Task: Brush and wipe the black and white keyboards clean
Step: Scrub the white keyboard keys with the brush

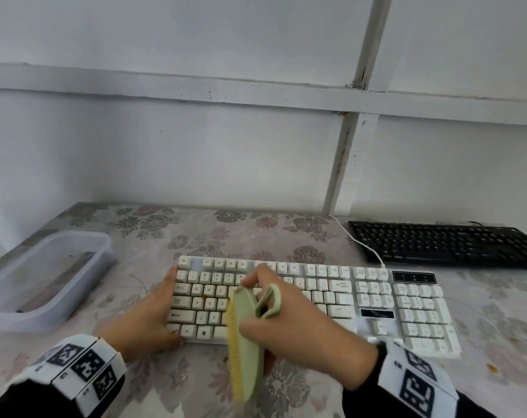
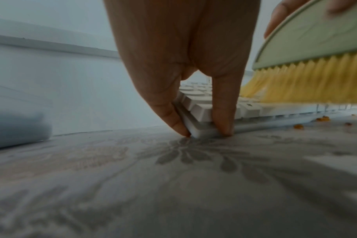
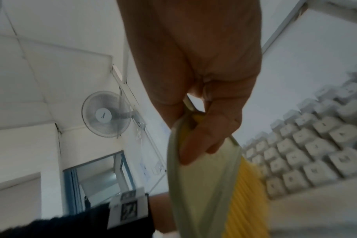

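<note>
A pale panelled wall rose behind the bench (image 1: 286, 233), which wore a flowered cloth. We saw the white keyboard (image 1: 376, 300) lying at the middle of it, and the black keyboard (image 1: 443, 244) well apart at about two o'clock from it, against the wall. At nine o'clock stood a clear tub (image 1: 102, 248).

Our left hand (image 1: 147, 318) pinched the white keyboard's near left corner, thumb and a finger curled round the edge. Our right hand (image 1: 304, 333) had its grip clamped on the brush (image 1: 245, 342), fingers through the handle loop, with the yellow bristles just over the left-hand keys.

We judged the main risk to be scatter: orange crumbs (image 2: 322, 118) already lay on the cloth at the keyboard's front edge, and a hard stroke toward six o'clock would fling more onto the bench rather than gather them. The left pinch was light, so the board could skid under a heavy sweep. The white cable (image 1: 358, 242) might snag too.

We counted two keyboards, one brush, one tub, two hands, and several crumbs. No wiping cloth showed in any view.
</note>
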Motion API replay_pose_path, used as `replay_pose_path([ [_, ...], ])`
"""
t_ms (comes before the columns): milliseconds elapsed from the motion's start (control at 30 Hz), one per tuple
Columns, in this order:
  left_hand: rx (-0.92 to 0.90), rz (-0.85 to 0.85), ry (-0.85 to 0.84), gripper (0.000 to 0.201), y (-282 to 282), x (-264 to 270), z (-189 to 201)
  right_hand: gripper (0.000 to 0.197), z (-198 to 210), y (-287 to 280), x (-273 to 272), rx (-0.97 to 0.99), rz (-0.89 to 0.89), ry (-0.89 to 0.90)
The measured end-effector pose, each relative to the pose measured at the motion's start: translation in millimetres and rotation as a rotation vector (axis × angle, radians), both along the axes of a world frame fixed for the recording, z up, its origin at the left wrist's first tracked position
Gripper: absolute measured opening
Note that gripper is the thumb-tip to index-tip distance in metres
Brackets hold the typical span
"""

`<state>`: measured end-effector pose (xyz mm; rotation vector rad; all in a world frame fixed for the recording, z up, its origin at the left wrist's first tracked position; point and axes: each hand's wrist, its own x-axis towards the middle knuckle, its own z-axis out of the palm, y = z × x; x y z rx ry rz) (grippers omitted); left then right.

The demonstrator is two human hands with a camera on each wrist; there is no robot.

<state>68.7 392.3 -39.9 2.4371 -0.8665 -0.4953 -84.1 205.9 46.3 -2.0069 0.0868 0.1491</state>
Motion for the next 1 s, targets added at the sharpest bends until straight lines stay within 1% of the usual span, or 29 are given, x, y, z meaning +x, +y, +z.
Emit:
replay_pose_path([
  [133,-0.004,0.006,0.022,0.122,-1,-2,1,0.033,19,-12,19,0.088,-0.188,-0.134],
  [233,-0.02,-0.002,0.024,0.122,-1,-3,2,0.035,22,-15,35,0.078,-0.249,-0.22],
  [367,-0.019,0.0,0.021,0.12,-2,-2,3,0.035,12,-9,39,0.014,-0.201,-0.208],
  [467,0.011,0.009,0.021,0.121,-1,-2,2,0.033,1,-4,32,-0.047,-0.162,-0.192],
  [567,0.015,0.014,0.029,0.12,0,-1,1,0.031,-12,1,21,-0.063,-0.115,-0.168],
  [667,0.024,0.022,0.022,0.12,-1,-2,1,0.032,-18,7,7,-0.09,-0.016,-0.083],
  [733,0.032,0.026,0.016,0.12,-1,-3,3,0.031,-12,7,2,-0.07,0.02,-0.035],
  [800,0.034,0.023,0.014,0.119,-2,-5,5,0.03,1,5,5,-0.041,0.005,-0.042],
  [933,0.035,0.028,0.02,0.117,-4,-7,9,0.035,20,0,29,0.053,-0.146,-0.193],
  [1000,0.045,0.037,0.033,0.118,-3,-7,8,0.035,24,2,42,0.066,-0.188,-0.256],
])
